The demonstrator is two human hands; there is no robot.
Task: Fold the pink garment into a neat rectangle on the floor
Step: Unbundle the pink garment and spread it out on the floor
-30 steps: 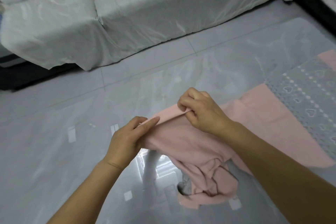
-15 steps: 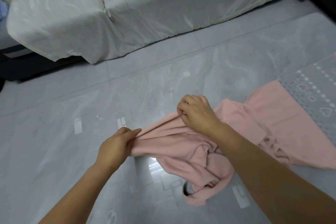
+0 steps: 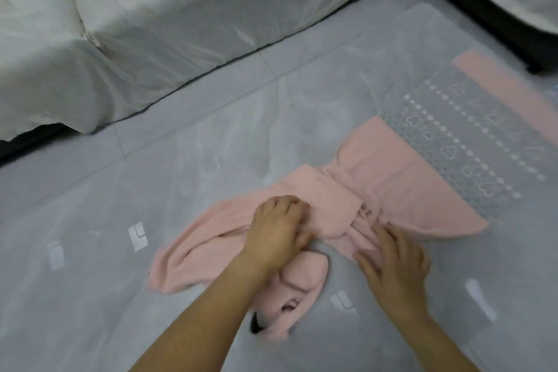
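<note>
Grey floor (image 3: 90, 251), with a white-sheeted sofa (image 3: 181, 24) along the back. The pink garment (image 3: 392, 178) lies rumpled on the floor, mid-frame. Left hand (image 3: 277, 229): grip curled tight, bunching the fabric. Right hand (image 3: 395, 266): grip wide open, fingers spread flat, pressing the garment's near edge.

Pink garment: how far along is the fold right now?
Done: the pink garment lies on the floor, its end by the grey heart band spread fairly flat. In hand: the left hand grips bunched fabric at the middle while the right hand presses flat fingers beside it. Left: the near end is crumpled and one side sprawls leftward. There is no rectangle yet, so nearly all the folding remains.
</note>
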